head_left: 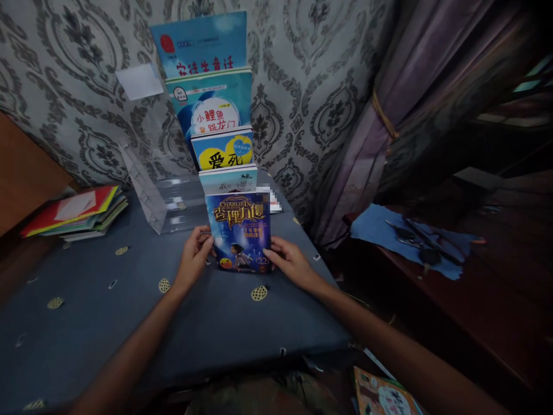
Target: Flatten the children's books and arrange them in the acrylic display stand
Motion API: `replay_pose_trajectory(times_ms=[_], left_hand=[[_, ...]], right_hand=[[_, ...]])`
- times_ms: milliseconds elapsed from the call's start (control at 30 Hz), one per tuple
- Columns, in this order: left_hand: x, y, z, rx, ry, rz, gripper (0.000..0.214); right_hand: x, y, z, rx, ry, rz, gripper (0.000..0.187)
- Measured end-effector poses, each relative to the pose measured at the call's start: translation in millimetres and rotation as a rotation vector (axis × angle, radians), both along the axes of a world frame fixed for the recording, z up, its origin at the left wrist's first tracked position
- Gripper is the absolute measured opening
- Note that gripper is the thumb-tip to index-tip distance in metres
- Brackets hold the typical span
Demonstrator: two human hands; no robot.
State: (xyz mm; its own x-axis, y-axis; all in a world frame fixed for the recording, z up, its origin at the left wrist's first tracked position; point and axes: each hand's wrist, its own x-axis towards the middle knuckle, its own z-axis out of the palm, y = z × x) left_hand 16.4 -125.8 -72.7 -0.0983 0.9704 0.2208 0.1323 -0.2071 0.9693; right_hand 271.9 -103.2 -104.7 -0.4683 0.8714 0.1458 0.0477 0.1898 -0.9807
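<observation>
The person's left hand (196,256) and right hand (288,259) grip a blue book (239,233) by its sides; taller books (218,95) rise behind it. Beside them a clear rack (147,193) stands on the tablecloth (129,323), near a colourful stack (93,216).

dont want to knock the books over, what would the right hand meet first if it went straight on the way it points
The dark blue book, almost certainly: the right hand points forward and left, right at that book's right edge. Depth behind it is hard to judge.
</observation>
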Motion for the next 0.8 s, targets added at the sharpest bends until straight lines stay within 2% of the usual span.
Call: replay_pose_trajectory(times_ms=[133, 333, 467, 633, 800], left_hand=[[-1.8, 4.0, -7.2, -0.079, -0.041, -0.003, 0.042], [-6.0, -2.7, -23.5, -0.269, -0.088, -0.028, 0.052], [-11.7, -0.9, -30.0, -0.368, -0.089, -0.048, 0.055], [-18.1, 6.8, -33.3, -0.421, -0.042, -0.063, 0.053], [-22.6, 10.6, -35.9, -0.418, 0.022, -0.115, 0.050]], right_hand=[[-2.1, 3.1, -2.8, -0.060, 0.011, -0.004, 0.041], [-0.4, 6.7, -7.4, -0.214, -0.024, 0.089, 0.050], [-0.5, 11.0, -4.7, -0.329, -0.046, 0.127, 0.050], [-2.1, 17.6, -4.8, -0.452, -0.029, 0.118, 0.046], [-3.7, 21.3, -11.5, -0.494, -0.005, 0.063, 0.038]])
